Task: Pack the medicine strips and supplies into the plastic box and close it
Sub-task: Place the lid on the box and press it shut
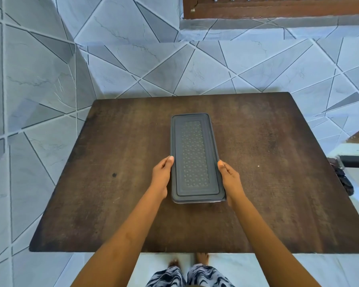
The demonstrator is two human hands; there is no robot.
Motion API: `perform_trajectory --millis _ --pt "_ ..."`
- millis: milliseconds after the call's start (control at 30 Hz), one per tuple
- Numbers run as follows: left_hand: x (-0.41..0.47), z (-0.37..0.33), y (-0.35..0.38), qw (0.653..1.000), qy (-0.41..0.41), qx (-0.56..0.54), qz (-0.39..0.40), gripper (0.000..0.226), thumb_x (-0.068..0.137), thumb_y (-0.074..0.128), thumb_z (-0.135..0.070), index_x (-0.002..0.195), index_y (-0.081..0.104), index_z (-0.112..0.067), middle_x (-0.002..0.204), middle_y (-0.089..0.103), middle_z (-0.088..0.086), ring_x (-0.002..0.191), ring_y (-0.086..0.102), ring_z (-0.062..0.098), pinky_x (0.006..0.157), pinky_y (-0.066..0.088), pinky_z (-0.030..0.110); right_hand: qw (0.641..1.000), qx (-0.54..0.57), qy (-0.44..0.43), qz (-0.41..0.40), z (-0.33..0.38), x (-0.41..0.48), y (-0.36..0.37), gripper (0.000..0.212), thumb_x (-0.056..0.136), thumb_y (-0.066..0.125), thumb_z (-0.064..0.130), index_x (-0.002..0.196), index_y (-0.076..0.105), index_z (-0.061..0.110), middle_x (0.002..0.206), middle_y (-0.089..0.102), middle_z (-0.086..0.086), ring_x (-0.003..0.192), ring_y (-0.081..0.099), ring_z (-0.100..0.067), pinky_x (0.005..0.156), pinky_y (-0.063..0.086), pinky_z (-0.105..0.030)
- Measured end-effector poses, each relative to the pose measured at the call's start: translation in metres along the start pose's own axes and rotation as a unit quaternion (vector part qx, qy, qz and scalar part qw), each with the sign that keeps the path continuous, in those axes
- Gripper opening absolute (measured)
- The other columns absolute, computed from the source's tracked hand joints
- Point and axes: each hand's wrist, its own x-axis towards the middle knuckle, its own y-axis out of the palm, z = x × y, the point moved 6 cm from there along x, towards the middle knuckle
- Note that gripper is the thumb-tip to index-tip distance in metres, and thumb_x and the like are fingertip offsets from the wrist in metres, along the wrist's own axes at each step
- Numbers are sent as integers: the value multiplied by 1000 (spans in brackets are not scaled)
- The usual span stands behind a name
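Clamped by both hands, left hand (161,176) and right hand (230,179), flanking long grey lidded plastic box (196,157) mid dark wooden desk (278,183), likely seating lid.

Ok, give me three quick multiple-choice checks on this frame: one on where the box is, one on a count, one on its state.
1. Where does the plastic box sit?
A. Near the middle of the table
B. On the tiled floor
C. At the table's left edge

2. How many hands touch the box?
A. None
B. One
C. Two

3. What state is the box in?
A. Open, lid beside it
B. Lid on top
C. Tipped on its side

Answers:
1. A, bare tabletop surrounds it.
2. C, the left hand and right hand press its long sides.
3. B, the dark patterned lid covers it.
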Motion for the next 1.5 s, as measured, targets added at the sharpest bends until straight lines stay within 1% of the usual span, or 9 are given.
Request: perform_trajectory --millis 300,500,600,667,833,1067,1167,1333,1500 --pt "1 1 -6 997 26 4 -67 30 93 57 -13 119 61 0 117 64 11 101 54 13 89 41 22 996 -3 -56 -69 -1 -7 -4 31 94 50 13 121 56 -2 122 61 -16 109 57 -23 100 45 -37" --pt "-5 -2 -6 992 60 82 -76 30 95 54 -22 118 62 -6 122 64 11 112 57 21 94 44 29 987 -79 -103 -92 2 -12 -5 30 94 51 19 114 62 1 109 67 -14 102 62 -25 94 50 -42" --pt "-28 10 -1 982 84 156 -66 42 98 45 -31 134 48 -11 136 53 9 127 48 25 106 39 35 985 -99 -106 -97 -4 -22 -4 26 96 46 23 108 63 8 91 64 -3 84 56 -13 81 47 -34" --pt "-44 28 1 977 93 188 -41 52 97 43 -38 142 37 -13 145 45 7 135 40 25 114 33 40 982 -115 -111 -100 -12 -32 -3 29 97 43 23 113 61 7 96 61 -2 89 53 -13 81 42 -28" --pt "-51 33 -3 961 154 228 -35 52 88 58 -42 130 47 -13 130 58 7 121 54 22 96 43 29 964 -187 -145 -119 -21 -36 -2 47 91 47 44 111 60 2 91 64 -7 83 56 -15 70 46 -34" --pt "-49 34 -3 947 157 274 -54 60 83 60 -50 130 44 -16 131 57 7 120 55 24 98 47 39 944 -243 -176 -139 -18 -35 -2 39 92 51 35 118 59 6 105 70 -16 95 66 -30 84 54 -45" --pt "-51 28 -4 944 178 278 -17 76 84 60 -47 145 23 -21 148 38 6 134 40 21 106 38 36 939 -270 -187 -103 -13 -37 -2 51 94 48 34 139 36 15 137 53 -11 123 52 -26 100 46 -43" --pt "-55 21 -4 876 184 413 168 102 73 72 -48 150 6 -34 160 -11 -2 148 2 14 117 17 31 822 -471 -307 89 -6 -46 0 93 74 30 79 146 17 23 157 8 6 144 9 -12 114 15 -31" --pt "-33 5 0 830 187 493 183 116 61 80 -51 150 6 -35 160 -14 2 148 8 19 118 21 35 779 -539 -291 136 -2 -30 2 111 59 24 90 147 7 25 154 -4 14 142 -6 -7 115 12 -30"
